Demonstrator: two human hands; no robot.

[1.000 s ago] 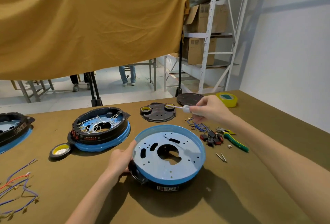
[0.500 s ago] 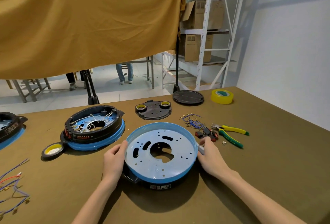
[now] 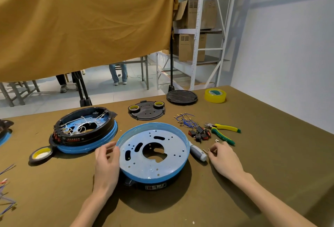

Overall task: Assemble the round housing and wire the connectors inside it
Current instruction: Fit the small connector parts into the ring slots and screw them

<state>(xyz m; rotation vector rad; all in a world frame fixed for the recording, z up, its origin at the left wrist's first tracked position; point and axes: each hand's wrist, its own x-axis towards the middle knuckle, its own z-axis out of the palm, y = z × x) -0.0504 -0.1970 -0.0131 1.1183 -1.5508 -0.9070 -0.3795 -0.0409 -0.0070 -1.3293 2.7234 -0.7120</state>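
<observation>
I am logging the round blue-rimmed housing with its pale perforated metal plate (image 3: 152, 151) sitting lower centre of the frame on the olive-brown table (image 3: 271, 154). My left hand (image 3: 106, 161) is resting against the housing's left rim, fingers loosely bent and gripping nothing I can make out. My right hand (image 3: 225, 158) is lying right of the housing, fingertips drawn together at a small metal pin (image 3: 209, 150) on the table; whether they are actually pinching it I cannot tell. A white-handled screwdriver (image 3: 197, 151) is lying between housing and right hand, touching the rim. Blue wires with brass terminals (image 3: 186, 120) and black-and-red rocker switches (image 3: 199, 133) are lying right of centre, yellow-and-green pliers (image 3: 223, 132) beside them. A second black housing with white wiring (image 3: 85, 129) is sitting left of centre.
</observation>
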